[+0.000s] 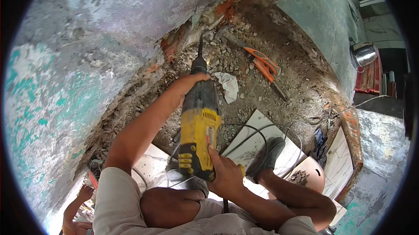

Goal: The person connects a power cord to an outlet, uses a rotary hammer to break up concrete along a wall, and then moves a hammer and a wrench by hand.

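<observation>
A yellow and black demolition hammer drill [200, 124] points away from me, its dark bit [200, 45] reaching the broken base of the wall. My left hand [188, 83] wraps around the black front section, just behind the chuck. At the back end, my right hand [226, 175] grips the handle; the trigger is hidden. Right of the bit, a hammer [261, 55] with an orange handle lies on the rubble beside an orange-gripped chisel [273, 82]. A crumpled white scrap [228, 86] sits close to my left hand's side of the tool.
The peeling wall [78, 82] curves along the left. Stone rubble [248, 91] covers the ground. A cable [301, 148] loops past my shoe [268, 154] over white tiles [251, 132]. A pinkish pan [307, 174] holds debris. Another person's hand [84, 192] shows at lower left.
</observation>
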`<control>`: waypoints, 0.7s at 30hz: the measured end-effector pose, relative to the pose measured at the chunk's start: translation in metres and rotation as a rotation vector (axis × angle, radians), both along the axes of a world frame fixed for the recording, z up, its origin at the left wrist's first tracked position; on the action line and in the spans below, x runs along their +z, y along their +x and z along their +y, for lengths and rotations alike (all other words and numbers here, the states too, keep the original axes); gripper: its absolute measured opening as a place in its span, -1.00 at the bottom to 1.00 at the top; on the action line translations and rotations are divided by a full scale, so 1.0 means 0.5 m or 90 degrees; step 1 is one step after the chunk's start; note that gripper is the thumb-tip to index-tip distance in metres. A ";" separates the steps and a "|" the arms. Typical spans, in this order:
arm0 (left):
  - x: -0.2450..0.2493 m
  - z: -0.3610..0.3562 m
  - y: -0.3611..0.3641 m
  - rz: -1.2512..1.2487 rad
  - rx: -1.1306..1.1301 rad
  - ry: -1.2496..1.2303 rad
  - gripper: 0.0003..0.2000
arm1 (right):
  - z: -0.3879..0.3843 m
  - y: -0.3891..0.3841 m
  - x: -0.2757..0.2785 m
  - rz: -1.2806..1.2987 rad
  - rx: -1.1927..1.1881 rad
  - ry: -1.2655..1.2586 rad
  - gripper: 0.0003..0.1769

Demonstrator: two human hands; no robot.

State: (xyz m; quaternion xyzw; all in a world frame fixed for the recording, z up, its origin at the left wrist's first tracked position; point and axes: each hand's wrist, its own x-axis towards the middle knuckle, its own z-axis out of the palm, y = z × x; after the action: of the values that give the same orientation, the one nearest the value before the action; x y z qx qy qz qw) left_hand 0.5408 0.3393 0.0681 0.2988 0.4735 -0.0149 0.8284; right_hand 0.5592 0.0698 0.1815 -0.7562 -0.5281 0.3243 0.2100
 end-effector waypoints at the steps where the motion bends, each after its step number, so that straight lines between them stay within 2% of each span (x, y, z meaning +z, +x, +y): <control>1: 0.007 0.008 -0.006 -0.009 -0.008 -0.020 -0.68 | 0.006 -0.015 0.006 0.019 -0.005 -0.037 0.11; 3: 0.024 0.003 -0.021 -0.022 -0.018 -0.027 -0.68 | 0.001 -0.049 -0.002 0.009 -0.015 -0.037 0.09; 5: 0.038 -0.022 -0.042 0.003 -0.015 0.072 -0.65 | -0.021 -0.080 -0.023 -0.004 -0.022 -0.039 0.06; 10: 0.049 -0.064 -0.067 0.002 -0.051 0.101 -0.64 | -0.091 -0.109 -0.065 -0.023 0.000 0.001 0.02; 12: 0.050 -0.077 -0.059 -0.050 -0.011 0.118 -0.63 | -0.105 -0.104 -0.070 -0.028 0.001 0.019 0.01; 18: 0.057 -0.100 0.017 -0.079 0.001 0.107 -0.64 | -0.138 -0.011 -0.038 0.005 -0.078 0.035 0.00; 20: 0.065 -0.112 0.045 -0.096 0.020 0.086 -0.63 | -0.155 0.046 0.011 -0.063 -0.032 0.058 -0.12; 21: 0.090 -0.114 0.061 -0.148 0.062 0.014 -0.62 | -0.175 0.088 0.022 -0.036 -0.035 0.085 -0.14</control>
State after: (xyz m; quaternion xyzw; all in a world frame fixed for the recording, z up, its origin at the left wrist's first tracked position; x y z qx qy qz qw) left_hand 0.5713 0.2821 0.1131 0.2838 0.3886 0.0654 0.8742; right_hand 0.6032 -0.0175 0.1927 -0.7638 -0.5332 0.2610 0.2535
